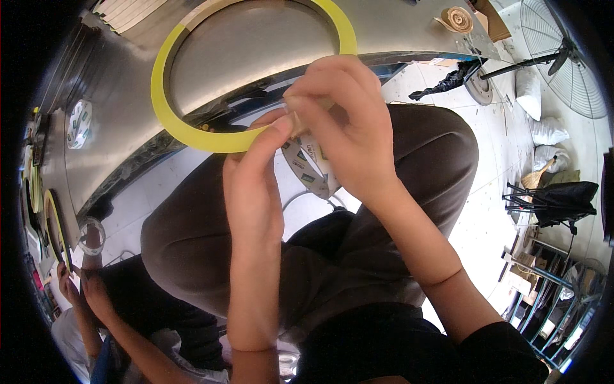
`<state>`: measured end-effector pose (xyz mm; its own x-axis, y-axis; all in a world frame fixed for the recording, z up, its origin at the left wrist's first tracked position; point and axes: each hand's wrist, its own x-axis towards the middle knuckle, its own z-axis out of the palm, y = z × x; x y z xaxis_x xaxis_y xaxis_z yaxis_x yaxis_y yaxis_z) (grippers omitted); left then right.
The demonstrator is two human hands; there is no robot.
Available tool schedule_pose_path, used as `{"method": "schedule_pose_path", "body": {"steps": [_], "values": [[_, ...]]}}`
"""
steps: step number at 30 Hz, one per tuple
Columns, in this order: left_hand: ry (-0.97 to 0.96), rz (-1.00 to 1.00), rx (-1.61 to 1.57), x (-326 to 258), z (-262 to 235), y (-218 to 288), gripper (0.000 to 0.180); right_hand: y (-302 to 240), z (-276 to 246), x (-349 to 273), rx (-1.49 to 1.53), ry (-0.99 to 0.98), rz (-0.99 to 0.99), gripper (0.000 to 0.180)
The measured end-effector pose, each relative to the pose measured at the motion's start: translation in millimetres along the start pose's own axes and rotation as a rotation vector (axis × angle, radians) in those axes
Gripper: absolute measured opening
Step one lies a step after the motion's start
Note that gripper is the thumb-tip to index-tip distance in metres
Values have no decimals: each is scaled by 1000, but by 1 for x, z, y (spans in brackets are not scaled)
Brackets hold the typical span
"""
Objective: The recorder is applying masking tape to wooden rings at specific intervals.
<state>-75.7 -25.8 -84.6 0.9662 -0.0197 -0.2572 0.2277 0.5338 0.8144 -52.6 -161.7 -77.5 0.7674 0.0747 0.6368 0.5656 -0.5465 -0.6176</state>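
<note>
At far left, a co-worker's hands (96,298) are at a second ring (52,217), also yellow. Right of it, a printed roll (79,125) rests on the metal table (125,83). The main ring (160,86), yellow with a tan section at the top, is positioned over the table edge, its near side toward the person. The left hand (252,176) grips the near right part of this ring, thumb uppermost, fingers partly hidden. Adjacent, the tape roll (311,169) is suspended beneath the right hand (355,121); its support cannot be determined. The right fingers are bent, tips drawn together beside the left thumb; what they pinch cannot be told. Further right: a paper roll (458,20) on the table, a fan (564,48) and a rack (543,294).
</note>
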Motion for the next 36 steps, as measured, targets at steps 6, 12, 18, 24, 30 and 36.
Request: {"method": "schedule_pose_path", "body": {"steps": [6, 12, 18, 24, 30, 36], "values": [[15, 10, 21, -1, 0, -1, 34, 0, 1, -2, 30, 7, 9, 11], [40, -6, 7, -2, 0, -1, 30, -1, 8, -2, 64, 82, 65, 7], [3, 11, -25, 0, -5, -5, 30, -1, 6, 2, -24, 71, 43, 6], [43, -1, 74, -3, 1, 1, 32, -6, -1, 10, -115, -18, 62, 6], [54, -23, 4, -3, 7, 2, 34, -8, -3, 11, -133, -112, 185, 20], [103, -56, -113, -8, 11, 0, 30, -7, -36, 34, -397, -85, 23, 41]]}}
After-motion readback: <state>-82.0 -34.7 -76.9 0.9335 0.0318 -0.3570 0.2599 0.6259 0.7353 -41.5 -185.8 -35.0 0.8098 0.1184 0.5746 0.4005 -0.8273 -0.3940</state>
